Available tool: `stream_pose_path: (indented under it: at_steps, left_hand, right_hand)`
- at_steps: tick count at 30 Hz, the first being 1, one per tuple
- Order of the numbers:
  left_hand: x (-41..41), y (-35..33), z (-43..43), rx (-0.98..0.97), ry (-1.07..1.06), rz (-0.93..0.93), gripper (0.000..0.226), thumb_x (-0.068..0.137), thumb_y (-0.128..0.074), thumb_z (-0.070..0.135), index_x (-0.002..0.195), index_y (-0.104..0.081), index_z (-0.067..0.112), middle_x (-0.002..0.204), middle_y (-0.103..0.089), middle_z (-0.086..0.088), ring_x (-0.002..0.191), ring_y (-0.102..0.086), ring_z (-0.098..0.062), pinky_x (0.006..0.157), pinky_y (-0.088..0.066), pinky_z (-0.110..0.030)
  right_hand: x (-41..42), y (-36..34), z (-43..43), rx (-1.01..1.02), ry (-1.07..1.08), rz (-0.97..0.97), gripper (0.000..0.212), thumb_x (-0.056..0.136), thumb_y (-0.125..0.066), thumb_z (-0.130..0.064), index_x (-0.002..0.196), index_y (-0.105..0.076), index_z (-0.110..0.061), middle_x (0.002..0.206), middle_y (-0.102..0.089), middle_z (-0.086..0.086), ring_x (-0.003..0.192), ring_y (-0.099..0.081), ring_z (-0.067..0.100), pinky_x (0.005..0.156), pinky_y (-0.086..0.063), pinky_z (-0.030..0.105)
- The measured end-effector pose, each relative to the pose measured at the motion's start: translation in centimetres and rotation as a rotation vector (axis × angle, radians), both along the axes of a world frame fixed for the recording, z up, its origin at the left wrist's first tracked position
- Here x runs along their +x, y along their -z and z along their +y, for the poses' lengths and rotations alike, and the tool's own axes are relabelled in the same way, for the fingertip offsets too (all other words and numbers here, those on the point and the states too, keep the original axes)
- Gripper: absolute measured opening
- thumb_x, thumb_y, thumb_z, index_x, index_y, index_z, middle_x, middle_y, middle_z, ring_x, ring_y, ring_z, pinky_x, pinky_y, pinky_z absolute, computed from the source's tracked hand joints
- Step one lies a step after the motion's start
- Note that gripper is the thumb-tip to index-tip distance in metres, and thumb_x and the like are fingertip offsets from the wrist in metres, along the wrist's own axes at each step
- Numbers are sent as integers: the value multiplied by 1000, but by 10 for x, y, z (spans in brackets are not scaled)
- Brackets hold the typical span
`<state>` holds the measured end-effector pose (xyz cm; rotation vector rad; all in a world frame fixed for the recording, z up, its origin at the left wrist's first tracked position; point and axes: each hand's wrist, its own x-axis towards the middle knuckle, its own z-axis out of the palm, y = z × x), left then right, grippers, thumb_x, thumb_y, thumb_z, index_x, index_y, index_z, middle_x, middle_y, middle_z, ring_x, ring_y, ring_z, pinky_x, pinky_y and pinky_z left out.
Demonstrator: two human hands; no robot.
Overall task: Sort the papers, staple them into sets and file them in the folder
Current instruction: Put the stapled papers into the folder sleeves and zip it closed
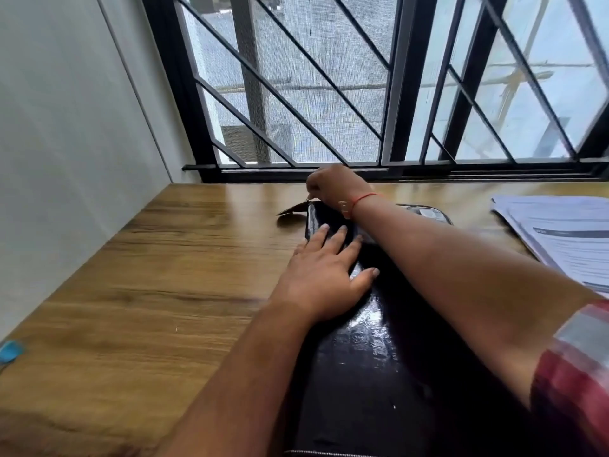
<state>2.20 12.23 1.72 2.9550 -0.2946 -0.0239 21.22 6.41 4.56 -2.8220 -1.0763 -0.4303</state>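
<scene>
A glossy black folder (359,351) lies lengthwise on the wooden table (138,291), running from the near edge toward the window. My left hand (326,275) rests flat on its upper half, fingers spread. My right hand (333,188) reaches across to the folder's far left corner with fingers pinched on a small pull or tab there; a dark flap (293,208) sticks out to the left of that corner. A stack of printed papers (560,235) lies at the right edge of the table.
A barred window (362,94) runs along the table's far edge, and a white wall (66,127) closes the left side. A small blue object (10,351) sits at the table's left edge.
</scene>
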Motion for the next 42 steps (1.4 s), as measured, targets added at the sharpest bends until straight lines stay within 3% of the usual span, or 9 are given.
stream_pose_path:
  at_steps: [10,17,20,23,28,31,36,40,42]
  left_hand:
    - [-3,1,2,-16,-9,-24,70,98,-31,66,159,-17,34,168,-4,7,155,4,-15,125,-6,-42]
    - [-31,-16,-12,112,-26,-262,58,97,-35,63,134,-56,24,149,-47,-3,138,-39,-26,112,-35,-42]
    - [-67,-22,-19,122,-54,-57,74,93,-35,73,152,-35,28,164,-22,-6,148,-20,-31,120,-22,-47]
    - [-112,-26,-20,108,-66,154,111,67,-24,98,159,-10,36,168,10,0,154,5,-30,123,-9,-53]
    - [-157,-9,-19,2,-56,205,146,34,-26,110,159,-2,38,166,20,4,151,22,-27,124,-3,-54]
    - [-166,-3,-16,-26,-3,64,144,35,-28,109,159,-12,37,168,8,5,154,13,-23,124,-5,-47]
    - [-173,2,-4,-125,111,-196,127,54,-19,105,153,-37,29,161,-30,9,152,-16,-12,120,-12,-26]
    - [-178,4,-5,-237,112,-370,93,78,-35,86,147,-49,25,152,-45,8,144,-37,-12,118,-27,-28]
    - [-177,3,-6,-394,53,-483,69,88,-47,64,140,-58,20,142,-58,3,131,-54,-14,108,-39,-23]
  right_hand:
    - [-83,10,-99,238,359,59,35,93,-59,-37,112,-67,-9,113,-65,19,107,-61,37,91,-49,40]
    - [-210,32,-204,381,684,339,46,88,-60,-56,82,-62,-10,97,-67,18,95,-62,34,75,-44,34]
    - [-247,29,-220,459,673,405,45,87,-65,-51,73,-62,-8,74,-62,9,76,-60,27,62,-36,28]
    - [-266,30,-229,507,654,462,41,86,-69,-47,76,-71,-7,75,-69,9,76,-65,25,62,-41,25]
    - [-286,21,-237,594,671,592,40,91,-67,-37,65,-61,-7,63,-58,7,67,-57,22,52,-39,25]
    - [-295,18,-238,791,630,808,22,92,-64,-29,90,-65,-8,98,-67,15,86,-56,25,80,-54,31]
    - [-310,14,-233,1125,593,860,20,89,-64,-28,76,-62,-12,91,-66,12,84,-60,26,79,-52,36]
    - [-305,27,-232,1139,610,778,58,85,-52,-62,90,-71,-7,101,-71,12,99,-67,31,94,-53,46]
    - [-312,23,-228,1005,630,702,53,89,-56,-57,66,-61,-10,76,-64,9,77,-66,27,77,-56,36]
